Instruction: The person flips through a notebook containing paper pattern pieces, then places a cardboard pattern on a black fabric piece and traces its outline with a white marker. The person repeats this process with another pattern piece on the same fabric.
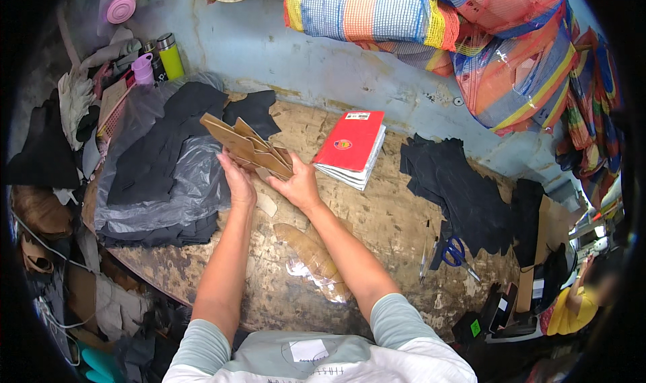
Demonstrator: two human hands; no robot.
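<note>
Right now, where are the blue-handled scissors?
In the head view, the blue-handled scissors lie on the right side of the brown table, beside the near edge of the black cut pieces.

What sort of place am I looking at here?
It looks like a small sewing or leather workshop: piles of cut black pieces and blue-handled scissors lie on a worn table.

Right hand [301, 186] partly hidden by brown pieces [243, 145], striped bags [501, 6] cut off above, co-worker's head [607, 270] blurred
</note>
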